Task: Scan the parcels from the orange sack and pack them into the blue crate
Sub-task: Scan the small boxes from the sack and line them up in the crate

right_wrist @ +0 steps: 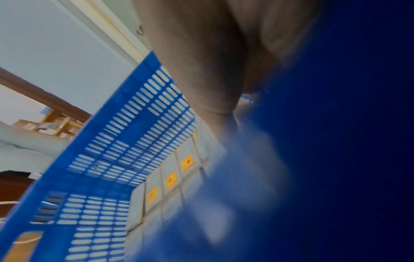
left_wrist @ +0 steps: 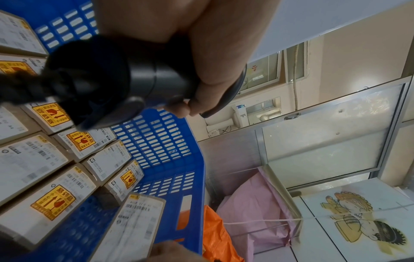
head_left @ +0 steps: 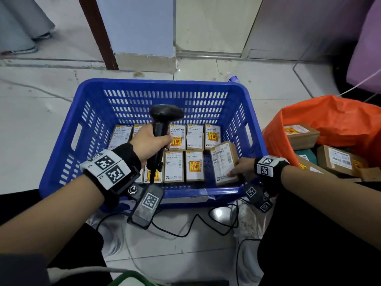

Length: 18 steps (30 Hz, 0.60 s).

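A blue slotted crate (head_left: 245, 104) stands on the floor with several labelled cardboard parcels (head_left: 194, 168) lying flat in two rows on its bottom. My left hand (head_left: 151, 144) grips a black barcode scanner (head_left: 162, 120) upright over the crate's left half; the left wrist view shows the scanner's handle (left_wrist: 112, 79) in my fist. My right hand (head_left: 242, 169) holds a tilted parcel (head_left: 223, 162) at the crate's near right corner, thumb on its label. That parcel (left_wrist: 136, 223) leans above the crate floor. The orange sack (head_left: 334, 118) lies open to the right with more parcels (head_left: 338, 159) inside.
The scanner's black cable (head_left: 185, 228) loops over the floor in front of the crate. A pink bag (left_wrist: 253, 212) stands behind the orange sack. A wall corner and brown door frame (head_left: 99, 34) rise beyond the crate. The right wrist view is blurred against the crate wall (right_wrist: 125, 141).
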### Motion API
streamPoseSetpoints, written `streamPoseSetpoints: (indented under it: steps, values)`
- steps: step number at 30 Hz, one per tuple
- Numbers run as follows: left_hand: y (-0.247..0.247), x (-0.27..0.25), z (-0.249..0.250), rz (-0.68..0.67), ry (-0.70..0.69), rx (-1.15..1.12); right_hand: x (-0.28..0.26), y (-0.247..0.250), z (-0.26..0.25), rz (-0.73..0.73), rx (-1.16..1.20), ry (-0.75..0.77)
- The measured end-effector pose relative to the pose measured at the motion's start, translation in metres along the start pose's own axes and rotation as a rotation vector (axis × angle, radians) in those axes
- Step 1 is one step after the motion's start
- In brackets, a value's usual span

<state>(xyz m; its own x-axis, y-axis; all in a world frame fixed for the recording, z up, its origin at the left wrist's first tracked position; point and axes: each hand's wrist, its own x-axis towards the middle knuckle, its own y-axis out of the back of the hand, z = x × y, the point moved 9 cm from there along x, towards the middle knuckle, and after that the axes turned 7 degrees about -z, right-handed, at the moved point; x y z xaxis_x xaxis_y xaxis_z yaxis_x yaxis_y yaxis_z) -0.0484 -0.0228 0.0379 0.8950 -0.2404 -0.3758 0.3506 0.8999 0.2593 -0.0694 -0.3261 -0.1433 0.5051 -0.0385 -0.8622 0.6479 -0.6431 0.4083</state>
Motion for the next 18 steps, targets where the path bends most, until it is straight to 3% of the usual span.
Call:
streamPoseSetpoints:
  steps: [4,7,12,18]
  values:
    - [-0.005,0.005,0.000,-0.004,0.015,-0.031,0.016,0.010,-0.021,-0.072,0.050,-0.054]
    - [-0.011,0.012,0.000,-0.013,0.032,-0.055,0.062,0.016,-0.015,-0.079,0.001,-0.096]
    - [-0.017,0.022,0.001,-0.048,0.019,-0.054,0.072,0.002,-0.029,-0.059,-0.295,-0.068]
    - [-0.014,0.032,-0.006,-0.048,0.053,-0.092,0.116,-0.019,0.000,-0.096,-0.471,-0.106]
